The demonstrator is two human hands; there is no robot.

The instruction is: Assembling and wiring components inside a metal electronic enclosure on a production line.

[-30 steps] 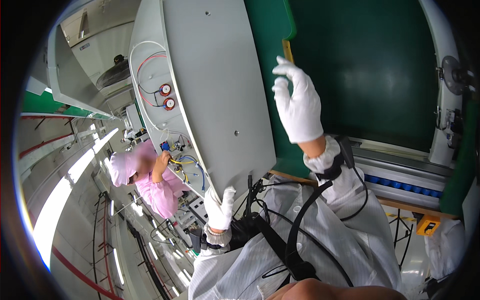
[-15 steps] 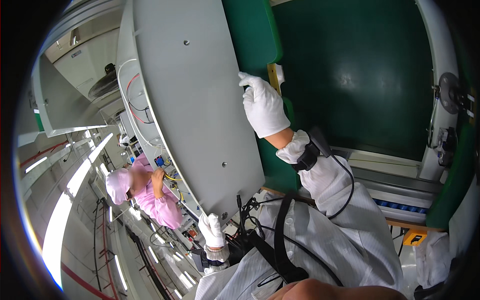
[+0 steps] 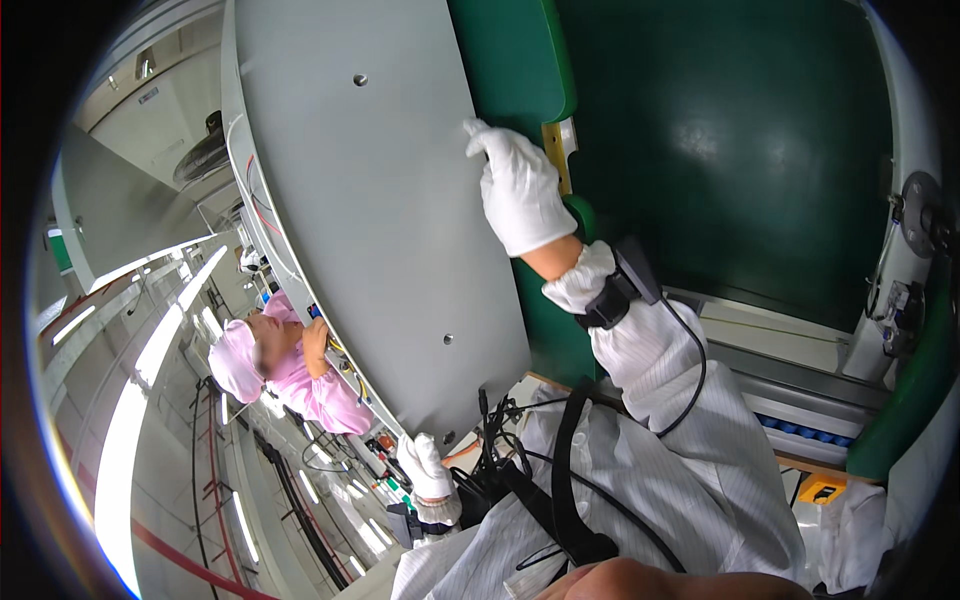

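Two hands in white gloves are seen from above, both at the edges of a large grey panel (image 3: 380, 220). The left hand (image 3: 425, 467) is placed at the panel's near left corner, its fingers bunched together; whether the corner is pinched cannot be told. The right hand (image 3: 520, 195) is held at the panel's right edge, further from the body, with the fingers partly curled and the fingertips laid over the edge; whether the edge is gripped cannot be told.

The panel is stretched from the top of the view down toward the wearer's body and is pierced by small round holes. Along its right side a strip of green table (image 3: 520, 60) is shown, with a yellow bracket (image 3: 557, 158) just beyond the right hand. Further right, a broad dark green surface (image 3: 720, 150) is bordered by a pale frame (image 3: 908, 120). Black cables (image 3: 490, 430) are bunched beside the panel's near end, against a white striped coat (image 3: 700, 480). Past the panel's left side, wires (image 3: 262, 205) are partly visible, and a co-worker (image 3: 325, 400) in pink is seen with one hand raised beside them. At lower right, a yellow device (image 3: 822, 489) is shown.
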